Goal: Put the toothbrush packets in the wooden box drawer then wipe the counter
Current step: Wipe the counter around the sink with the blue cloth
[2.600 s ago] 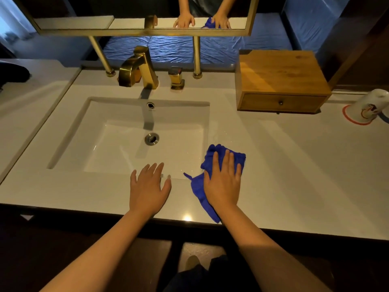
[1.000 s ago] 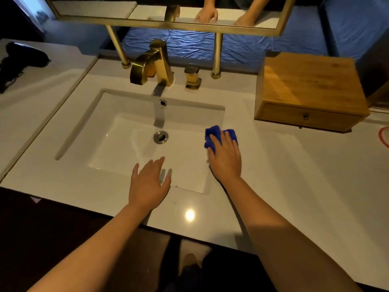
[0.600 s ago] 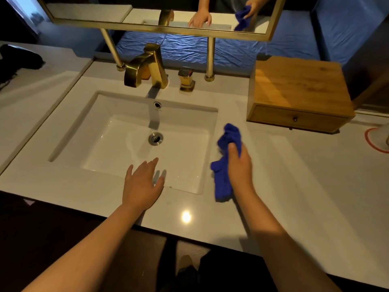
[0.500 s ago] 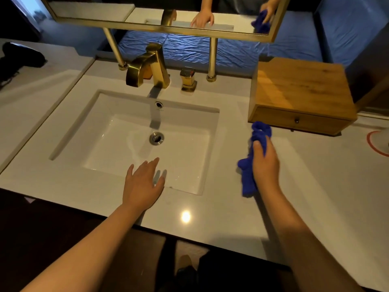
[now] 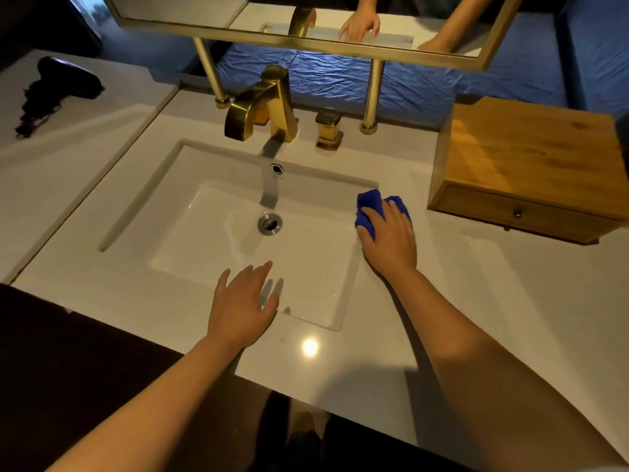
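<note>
My right hand (image 5: 389, 238) presses a bunched blue cloth (image 5: 372, 202) flat onto the white counter (image 5: 493, 301) at the right rim of the sink, its fingers spread over the cloth. My left hand (image 5: 243, 303) rests open, palm down, on the front rim of the sink and holds nothing. The wooden box (image 5: 520, 158) stands at the back right of the counter, and its drawer (image 5: 517, 214) with a small knob is closed. No toothbrush packets are in sight.
A white rectangular sink (image 5: 218, 233) with a drain is set into the counter. A gold faucet (image 5: 262, 103) and a gold handle (image 5: 328, 129) stand behind it, below a gold-framed mirror (image 5: 306, 35) on two posts. A black hair dryer (image 5: 64, 76) lies far left.
My right hand has brought the blue cloth back left from in front of the wooden box to the sink's right rim and flattened it there. My left hand has stayed put.
</note>
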The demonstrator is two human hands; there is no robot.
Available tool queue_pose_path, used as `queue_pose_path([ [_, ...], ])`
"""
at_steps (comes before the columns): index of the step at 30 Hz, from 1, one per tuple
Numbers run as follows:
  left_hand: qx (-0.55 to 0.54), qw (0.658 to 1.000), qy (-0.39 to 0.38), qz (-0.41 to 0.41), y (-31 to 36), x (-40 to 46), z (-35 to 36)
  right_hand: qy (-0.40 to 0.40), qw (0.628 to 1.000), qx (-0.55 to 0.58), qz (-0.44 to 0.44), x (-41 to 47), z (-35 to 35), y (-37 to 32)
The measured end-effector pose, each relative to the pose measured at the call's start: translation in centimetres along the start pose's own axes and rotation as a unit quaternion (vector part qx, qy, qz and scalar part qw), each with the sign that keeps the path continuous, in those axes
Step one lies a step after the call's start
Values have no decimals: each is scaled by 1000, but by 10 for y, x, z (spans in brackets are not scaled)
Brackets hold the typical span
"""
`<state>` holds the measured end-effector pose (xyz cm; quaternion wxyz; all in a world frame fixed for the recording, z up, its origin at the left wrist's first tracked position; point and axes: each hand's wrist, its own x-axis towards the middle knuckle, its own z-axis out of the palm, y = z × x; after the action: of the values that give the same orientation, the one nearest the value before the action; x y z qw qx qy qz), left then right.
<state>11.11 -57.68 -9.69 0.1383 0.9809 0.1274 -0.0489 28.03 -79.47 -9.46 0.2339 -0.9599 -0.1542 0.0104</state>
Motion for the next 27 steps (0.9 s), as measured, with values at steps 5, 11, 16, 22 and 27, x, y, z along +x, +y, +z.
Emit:
queue_pose_path([
  [5, -4, 1000, 2, 8, 0, -1, -1, 4, 995, 97, -6, -26, 2, -24],
  [11, -21, 1000, 4, 7, 2, -2, -2, -40, 918, 377, 118, -119, -26, -56],
  [16, -30, 999, 3, 13, 2, -3, -3, 33, 987, 142, 73, -198, -28, -41],
  [22, -41, 999, 4, 17, 0, -4, -3, -70, 994, -86, -18, -248, -7, -18],
  [27, -42, 999, 8, 21, 1, -4, -4, -83, 990, -96, 56, -235, -5, -24],
])
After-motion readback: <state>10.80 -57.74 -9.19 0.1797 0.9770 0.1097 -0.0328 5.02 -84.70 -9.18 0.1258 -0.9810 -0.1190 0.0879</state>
